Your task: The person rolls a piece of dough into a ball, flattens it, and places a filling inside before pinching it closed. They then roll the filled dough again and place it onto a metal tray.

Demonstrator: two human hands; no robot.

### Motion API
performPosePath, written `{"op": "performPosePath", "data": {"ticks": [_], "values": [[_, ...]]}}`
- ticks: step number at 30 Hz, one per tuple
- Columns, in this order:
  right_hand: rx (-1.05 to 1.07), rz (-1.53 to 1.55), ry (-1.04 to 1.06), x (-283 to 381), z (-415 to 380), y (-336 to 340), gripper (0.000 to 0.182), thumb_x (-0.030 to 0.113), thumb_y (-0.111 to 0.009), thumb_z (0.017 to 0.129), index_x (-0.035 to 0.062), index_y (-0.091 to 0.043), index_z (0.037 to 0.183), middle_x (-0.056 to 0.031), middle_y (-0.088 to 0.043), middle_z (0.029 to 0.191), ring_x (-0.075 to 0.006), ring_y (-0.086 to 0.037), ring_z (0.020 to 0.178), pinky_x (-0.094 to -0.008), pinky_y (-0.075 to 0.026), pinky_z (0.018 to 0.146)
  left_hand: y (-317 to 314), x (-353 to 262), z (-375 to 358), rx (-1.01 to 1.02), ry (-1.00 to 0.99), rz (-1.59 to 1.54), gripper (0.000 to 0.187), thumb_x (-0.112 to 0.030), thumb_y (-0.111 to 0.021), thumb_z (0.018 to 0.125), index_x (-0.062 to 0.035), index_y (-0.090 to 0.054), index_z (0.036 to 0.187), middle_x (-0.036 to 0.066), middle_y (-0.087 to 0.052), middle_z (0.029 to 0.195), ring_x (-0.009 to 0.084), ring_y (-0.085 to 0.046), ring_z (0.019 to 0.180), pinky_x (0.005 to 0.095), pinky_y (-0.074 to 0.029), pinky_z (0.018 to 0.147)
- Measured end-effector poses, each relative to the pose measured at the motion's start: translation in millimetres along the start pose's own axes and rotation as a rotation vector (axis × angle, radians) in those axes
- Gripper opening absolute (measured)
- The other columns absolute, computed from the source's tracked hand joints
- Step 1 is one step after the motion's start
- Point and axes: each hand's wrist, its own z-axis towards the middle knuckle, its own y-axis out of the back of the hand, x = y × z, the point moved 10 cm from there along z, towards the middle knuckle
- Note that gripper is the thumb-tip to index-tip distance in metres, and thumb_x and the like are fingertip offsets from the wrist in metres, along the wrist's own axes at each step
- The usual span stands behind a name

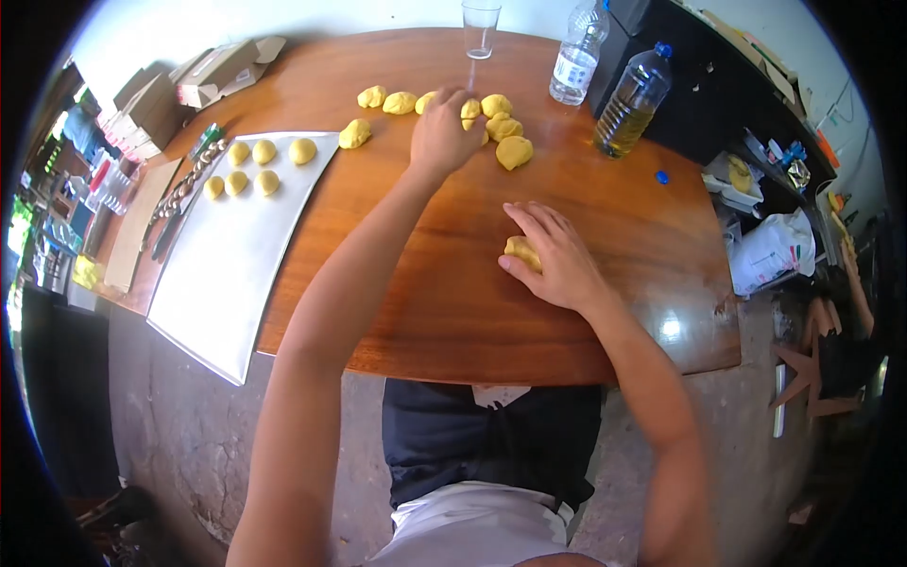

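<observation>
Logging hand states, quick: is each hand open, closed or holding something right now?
Left hand: among the dough lumps; whether it grips one cannot be told.
Right hand: holding a dough piece, cupped around it.

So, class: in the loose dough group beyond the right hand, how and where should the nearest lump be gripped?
The nearest lump is probably best cupped around its rounded sides, from the near right: another lump crowds its far side; bare table lies to its right.

A smooth, metal-looking tray [222,255] lies on the glossy wooden table [416,312]; on the tray, smooth matt dough balls [265,182]; right of it, rougher dough lumps [514,153]; beyond it, matt cardboard boxes [213,77].
</observation>
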Motion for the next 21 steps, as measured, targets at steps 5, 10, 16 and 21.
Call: {"op": "performPosePath", "data": {"ticks": [5, 10, 16, 21], "values": [[-0.05, 0.188, -0.089, -22.6, -1.0, 2.4, 0.059, 0.037, -0.068, 0.095, 0.0025, -0.053, 0.141, -0.0225, -0.06, 0.135, -0.0403, -0.054, 0.128, -0.0474, -0.041, 0.111, -79.7, 43.0, -21.0, 0.361, -0.154, 0.252, 0.071, -0.049, -0.047, 0.104, -0.011, -0.03, 0.161, 0.023, -0.029, 0.164, 0.0445, -0.026, 0.151, 0.0481, -0.022, 0.125], [-0.098, 0.352, -0.12, -32.1, 0.3, 7.7, 0.057, 0.033, -0.071, 0.095, 0.002, -0.055, 0.139, -0.0196, -0.065, 0.125, -0.0359, -0.06, 0.118, -0.0437, -0.046, 0.104, -68.1, 47.7, -4.4, 0.525, -0.176, 0.35, 0.071, -0.052, -0.043, 0.104, -0.0047, -0.036, 0.157, 0.019, -0.033, 0.163, 0.0478, -0.031, 0.148, 0.0526, -0.028, 0.122], [-0.132, 0.488, -0.168, -48.2, 0.3, 13.4, 0.054, 0.032, -0.07, 0.095, 0.003, -0.056, 0.138, -0.0149, -0.067, 0.11, -0.031, -0.062, 0.106, -0.0404, -0.05, 0.094, 24.3, -24.0, 61.3, 0.11, -0.241, 0.296, 0.068, -0.035, -0.056, 0.104, -0.002, -0.032, 0.158, 0.025, -0.027, 0.164, 0.0427, -0.025, 0.152, 0.0485, -0.025, 0.123], [-0.088, 0.465, -0.183, -51.9, 3.9, 15.1, 0.048, 0.026, -0.068, 0.098, 0.0026, -0.056, 0.139, -0.0099, -0.07, 0.105, -0.0272, -0.065, 0.105, -0.0382, -0.05, 0.094, -58.2, -51.7, -39.5, 0.245, -0.165, 0.114, 0.061, -0.022, -0.054, 0.102, 0.0023, -0.037, 0.155, 0.026, -0.04, 0.157, 0.0406, -0.031, 0.151, 0.0416, -0.027, 0.124]]}}
